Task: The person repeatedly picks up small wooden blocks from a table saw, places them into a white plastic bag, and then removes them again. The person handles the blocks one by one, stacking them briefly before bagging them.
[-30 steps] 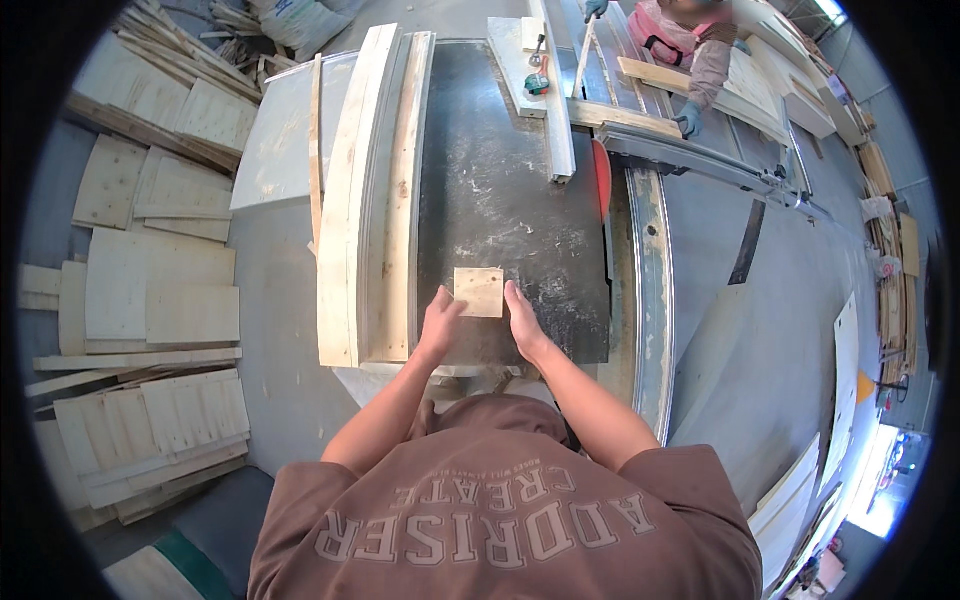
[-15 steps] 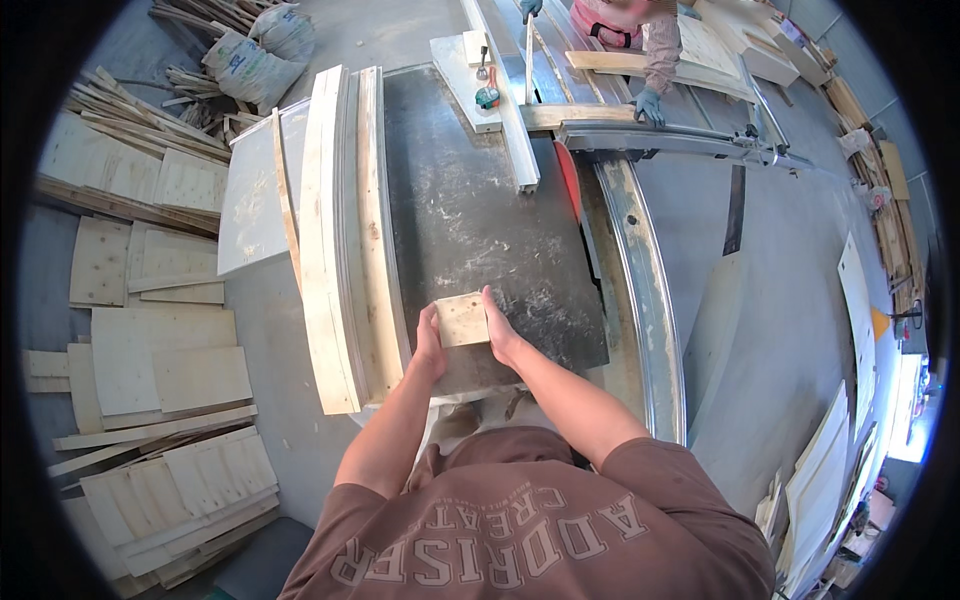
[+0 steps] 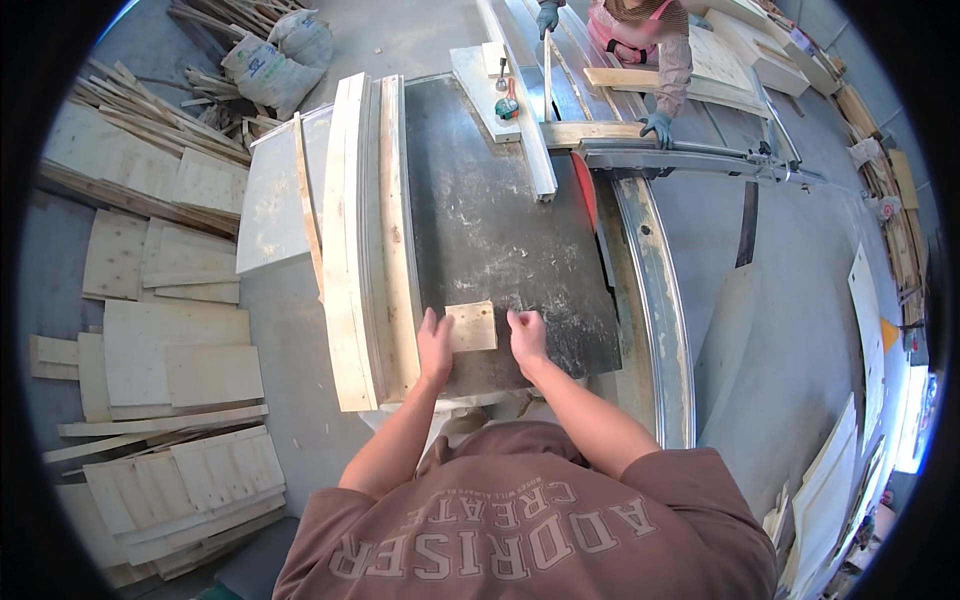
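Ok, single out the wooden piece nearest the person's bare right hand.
The small square piece, between the left hand and right hand; the long boards lie farther off, beyond the left hand.

One fisheye view is taken from the head, angled steeply down — the brown shirt (image 3: pixel 520 500) is framed close below, the bench (image 3: pixel 475 235) centrally, just beyond.

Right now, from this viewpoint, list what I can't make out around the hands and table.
In the head view:
- Underside of the square wooden piece: hidden by its upper face.
- Whether the left hand presses that piece: contact too fine to tell.
- Palm of the curled right hand: hidden by the hand itself.
- Far end of the long metal bar: cut off by the top edge.
- Green-and-red item: too small to identify.
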A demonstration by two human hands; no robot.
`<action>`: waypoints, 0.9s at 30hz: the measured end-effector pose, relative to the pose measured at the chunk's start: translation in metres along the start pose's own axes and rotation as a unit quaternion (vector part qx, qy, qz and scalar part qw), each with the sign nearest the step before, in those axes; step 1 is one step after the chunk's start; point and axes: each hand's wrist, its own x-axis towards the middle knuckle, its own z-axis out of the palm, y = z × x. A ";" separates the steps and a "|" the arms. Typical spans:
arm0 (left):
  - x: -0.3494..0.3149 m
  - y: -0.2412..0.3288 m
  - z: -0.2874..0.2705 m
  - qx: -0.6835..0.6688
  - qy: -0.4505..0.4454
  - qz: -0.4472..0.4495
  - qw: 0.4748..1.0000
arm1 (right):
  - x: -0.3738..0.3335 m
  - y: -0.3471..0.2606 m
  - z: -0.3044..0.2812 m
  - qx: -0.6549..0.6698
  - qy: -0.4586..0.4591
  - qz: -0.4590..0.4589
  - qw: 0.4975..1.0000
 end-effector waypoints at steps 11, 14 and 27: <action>-0.083 0.099 0.034 0.471 -0.096 0.275 0.833 | -0.023 0.004 -0.098 -0.014 -0.098 0.069 0.993; -0.083 0.097 0.037 0.465 -0.097 0.271 0.837 | -0.025 0.007 -0.103 -0.015 -0.095 0.070 0.993; -0.087 0.088 0.034 0.479 -0.109 0.252 0.834 | -0.028 -0.005 -0.109 0.001 -0.122 0.080 0.989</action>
